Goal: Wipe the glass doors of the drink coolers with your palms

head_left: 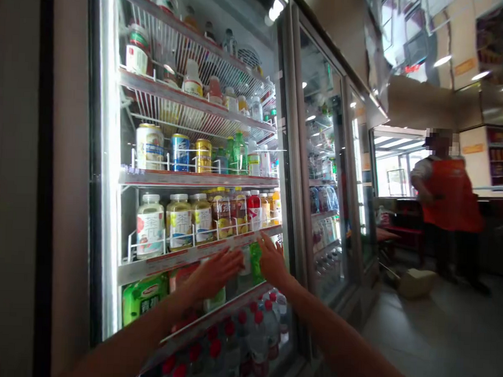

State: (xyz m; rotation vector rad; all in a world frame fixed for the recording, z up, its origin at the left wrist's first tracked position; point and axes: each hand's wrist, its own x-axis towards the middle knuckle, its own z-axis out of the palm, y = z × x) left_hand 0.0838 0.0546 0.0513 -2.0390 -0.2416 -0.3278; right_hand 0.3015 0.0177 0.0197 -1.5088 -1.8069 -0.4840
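In front of a lit drinks fridge, my left hand (219, 271) is stretched out with its fingers pointing right, holding nothing. Close by on the right, my right hand (272, 262) reaches up with spread fingers near the edge of a shelf (187, 258); nothing shows in it. Above the hands stand a row of bottles, among them a white-capped bottle (150, 226) at the left and a red bottle (254, 209). Green bottles (255, 260) are partly hidden behind my right hand. Whether either hand touches the shelf or glass, I cannot tell.
Cans (149, 146) and green bottles fill a higher shelf, and red-capped water bottles (257, 331) stand at the bottom. More fridge doors (322, 158) run off to the right. A person in an orange vest (451, 193) stands at the far right, beside a beige object (417, 283) on the floor.
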